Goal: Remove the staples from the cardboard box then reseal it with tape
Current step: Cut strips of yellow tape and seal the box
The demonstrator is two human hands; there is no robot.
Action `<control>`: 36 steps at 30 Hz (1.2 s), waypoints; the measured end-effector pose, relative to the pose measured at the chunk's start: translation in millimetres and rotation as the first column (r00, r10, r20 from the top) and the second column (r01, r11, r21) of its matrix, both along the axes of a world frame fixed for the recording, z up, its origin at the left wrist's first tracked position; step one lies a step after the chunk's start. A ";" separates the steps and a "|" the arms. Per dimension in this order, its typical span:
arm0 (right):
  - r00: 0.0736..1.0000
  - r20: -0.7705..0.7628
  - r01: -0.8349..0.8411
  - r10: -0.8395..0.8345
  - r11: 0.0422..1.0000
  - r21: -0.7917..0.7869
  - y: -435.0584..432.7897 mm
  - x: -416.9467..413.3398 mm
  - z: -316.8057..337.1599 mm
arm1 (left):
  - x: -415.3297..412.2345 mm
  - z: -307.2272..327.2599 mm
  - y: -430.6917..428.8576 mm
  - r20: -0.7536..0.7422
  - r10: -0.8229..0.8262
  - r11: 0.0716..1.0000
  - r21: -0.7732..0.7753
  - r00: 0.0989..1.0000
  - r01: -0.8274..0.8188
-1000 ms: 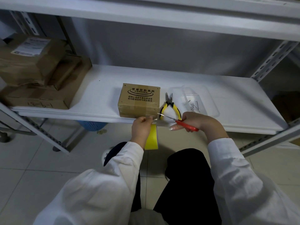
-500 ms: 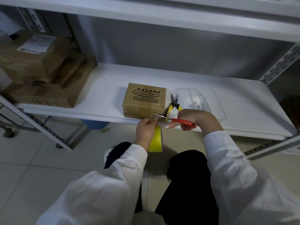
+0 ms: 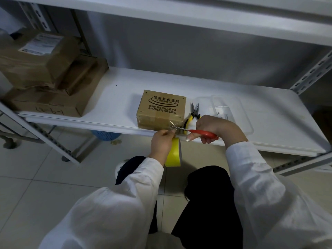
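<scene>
Head view, left to right: brown parcels (image 3: 45, 83) are stacked at the left end of the white shelf (image 3: 111, 105). The cardboard box (image 3: 161, 108) sits at the shelf's front edge, long axis along that edge, print upright to the person. Below its near right corner the left hand (image 3: 161, 143) grips the yellow tape roll (image 3: 173, 155), a clear strip running up to the box. Scissors (image 3: 197, 131) lie crosswise, blades pointing left at the strip, handles gripped by the right hand (image 3: 215, 128). Pliers (image 3: 193, 115) point toward the back of the shelf, beside a clear tray (image 3: 239, 112).
</scene>
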State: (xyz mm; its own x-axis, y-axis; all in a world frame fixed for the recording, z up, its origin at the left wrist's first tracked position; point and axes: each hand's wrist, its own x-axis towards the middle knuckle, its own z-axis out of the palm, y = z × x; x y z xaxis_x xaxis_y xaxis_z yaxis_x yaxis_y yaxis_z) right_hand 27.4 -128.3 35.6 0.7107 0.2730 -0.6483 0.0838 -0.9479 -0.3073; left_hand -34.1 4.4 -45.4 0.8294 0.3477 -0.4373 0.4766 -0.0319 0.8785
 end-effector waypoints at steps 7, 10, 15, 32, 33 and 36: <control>0.999 0.030 -0.040 0.041 0.998 -0.055 -1.1 1.0 -4.9 | 0.9 -2.0 0.6 -0.024 0.016 1.000 -0.003 1.000 -0.016; 0.999 -0.001 -0.047 0.047 0.997 -0.055 -3.7 -0.2 -6.9 | 1.1 -6.5 2.5 -0.041 0.040 0.999 0.009 0.998 -0.040; 0.993 -0.063 -0.107 0.102 0.990 -0.093 -15.4 -6.0 5.6 | -3.7 -11.2 8.0 -0.067 0.018 0.999 0.028 0.998 -0.017; 0.704 0.647 -0.037 -0.294 0.894 0.447 43.5 -7.4 -53.7 | -10.8 -12.5 15.5 -0.066 -0.015 1.000 -0.008 0.998 0.014; 0.727 0.630 -0.054 -0.272 0.893 0.447 39.3 -3.3 -53.0 | -10.9 -13.1 15.8 -0.064 -0.019 1.000 -0.012 0.998 0.018; 0.805 0.563 -0.099 -0.186 0.894 0.437 25.2 6.8 -43.5 | -9.9 -11.7 15.9 -0.071 -0.037 0.999 -0.028 0.997 0.035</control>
State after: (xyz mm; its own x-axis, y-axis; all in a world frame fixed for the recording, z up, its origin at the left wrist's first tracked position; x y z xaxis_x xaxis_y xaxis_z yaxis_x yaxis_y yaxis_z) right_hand 34.2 -103.1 -7.9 0.9243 0.3763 0.0646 0.3410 -0.7378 -0.5826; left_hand -44.0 20.3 -57.1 0.8073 0.3060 -0.5047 0.5373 -0.0271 0.8430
